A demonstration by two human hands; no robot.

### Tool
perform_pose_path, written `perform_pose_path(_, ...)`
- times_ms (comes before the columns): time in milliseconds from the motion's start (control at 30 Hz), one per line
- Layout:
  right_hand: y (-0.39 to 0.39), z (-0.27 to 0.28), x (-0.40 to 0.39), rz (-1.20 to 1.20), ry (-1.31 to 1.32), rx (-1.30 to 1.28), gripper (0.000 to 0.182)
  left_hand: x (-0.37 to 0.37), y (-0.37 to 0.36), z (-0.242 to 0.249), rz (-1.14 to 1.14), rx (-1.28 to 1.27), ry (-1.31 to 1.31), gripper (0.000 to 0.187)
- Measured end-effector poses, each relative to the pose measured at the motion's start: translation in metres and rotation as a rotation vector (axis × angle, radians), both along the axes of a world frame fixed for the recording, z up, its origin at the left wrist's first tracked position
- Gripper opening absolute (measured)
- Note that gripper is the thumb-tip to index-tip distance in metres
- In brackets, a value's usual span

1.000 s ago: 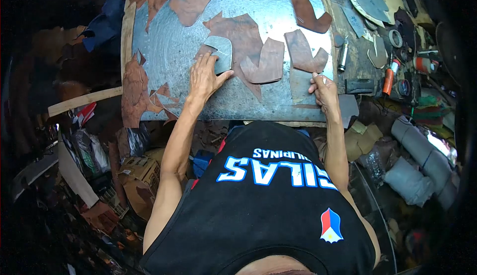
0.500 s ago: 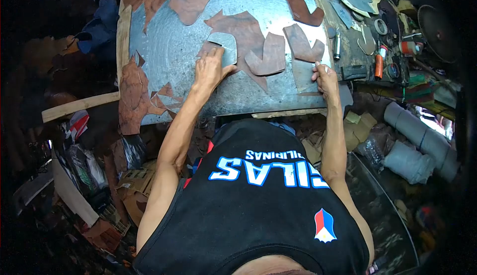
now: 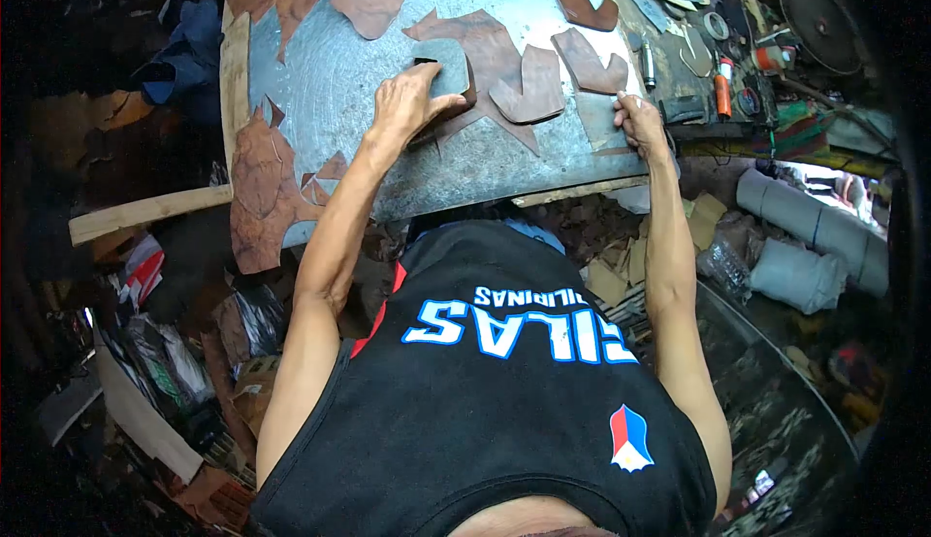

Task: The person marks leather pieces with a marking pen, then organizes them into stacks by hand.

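Observation:
My left hand (image 3: pixel 400 110) grips a grey, curved pattern piece (image 3: pixel 450 64) between thumb and fingers, over the metal tabletop. A dark edge shows beneath that piece, and part of it is hidden by my fingers. Beside it, an irregular brown leather scrap (image 3: pixel 490 37) lies under a notched brown leather piece (image 3: pixel 531 91). My right hand (image 3: pixel 640 128) is closed in a pinch near the table's right side; whatever is in its fingers is too small to make out. Just above it rests another notched leather piece (image 3: pixel 592 64), with a thin grey sheet (image 3: pixel 599 120) below.
A third cut leather piece (image 3: pixel 582 3) lies farther back. Large brown hides (image 3: pixel 260 183) cover the table's left side. On the right bench are an orange-red tube (image 3: pixel 723 91), a tape roll (image 3: pixel 716 25) and a round dark disc (image 3: pixel 822 25). A wooden strip (image 3: pixel 150 215) juts out left.
The grey pattern piece looks raised and turned in my left hand, with a dark edge showing under it. My right hand stays pinched beside the same leather piece. The camera view has shifted slightly.

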State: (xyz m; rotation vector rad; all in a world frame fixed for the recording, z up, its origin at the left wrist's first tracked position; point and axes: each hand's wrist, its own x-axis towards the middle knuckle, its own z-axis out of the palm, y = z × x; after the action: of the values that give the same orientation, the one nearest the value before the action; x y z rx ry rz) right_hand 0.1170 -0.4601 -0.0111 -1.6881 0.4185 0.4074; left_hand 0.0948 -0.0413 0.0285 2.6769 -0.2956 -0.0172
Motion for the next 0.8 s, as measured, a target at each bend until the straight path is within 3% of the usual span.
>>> perform_pose_path(67, 0.000, -0.001, -0.001, 0.024, -0.010, 0.005, 0.031, -0.001, 0.008, 0.005, -0.023, -0.067, -0.061, 0.062)
perform_pose_path(167, -0.005, -0.004, -0.003, 0.013, -0.041, -0.005, 0.033, 0.003, 0.021, 0.021, 0.065, -0.562, 0.129, 0.058)
perform_pose_path(200, -0.002, -0.005, -0.002, 0.015, -0.040, -0.015, 0.034, 0.003, 0.030, 0.025, 0.063, -0.540, 0.107, 0.058)
perform_pose_path(267, -0.001, -0.005, -0.001, -0.007, -0.038, -0.038, 0.034, 0.001, 0.050, 0.029, 0.082, -1.548, 0.436, 0.061)
perform_pose_path(333, -0.001, -0.006, 0.000, 0.006, -0.033, -0.042, 0.033, -0.004, 0.061, 0.038, 0.104, -1.915, 0.493, 0.068)
perform_pose_path(433, -0.001, -0.007, 0.005, 0.062, -0.025, -0.068, 0.034, -0.010, 0.074, 0.039, 0.076, -2.099, 0.542, 0.072)
perform_pose_path(600, -0.005, -0.007, 0.007, 0.057, 0.025, -0.066, 0.035, -0.011, 0.076, 0.040, 0.051, -2.120, 0.492, 0.070)
perform_pose_path(667, -0.005, -0.010, 0.010, 0.060, 0.035, -0.059, 0.036, -0.009, 0.075, 0.040, 0.120, -1.972, 0.420, 0.068)
perform_pose_path(700, 0.008, 0.001, 0.008, -0.045, 0.084, -0.120, 0.038, -0.011, 0.071, 0.042, 0.201, -1.826, 0.345, 0.065)
perform_pose_path(733, -0.011, -0.053, 0.019, -0.179, -0.045, -0.157, 0.042, -0.014, 0.070, 0.039, 0.222, -1.579, 0.325, 0.057)
perform_pose_path(767, -0.004, -0.024, 0.010, -0.101, -0.004, -0.105, 0.044, -0.008, 0.076, 0.017, 0.213, -1.082, 0.114, 0.045)
perform_pose_path(800, 0.000, -0.010, 0.002, -0.036, -0.075, -0.009, 0.047, -0.013, 0.058, 0.022, 0.242, -0.823, 0.005, 0.034)
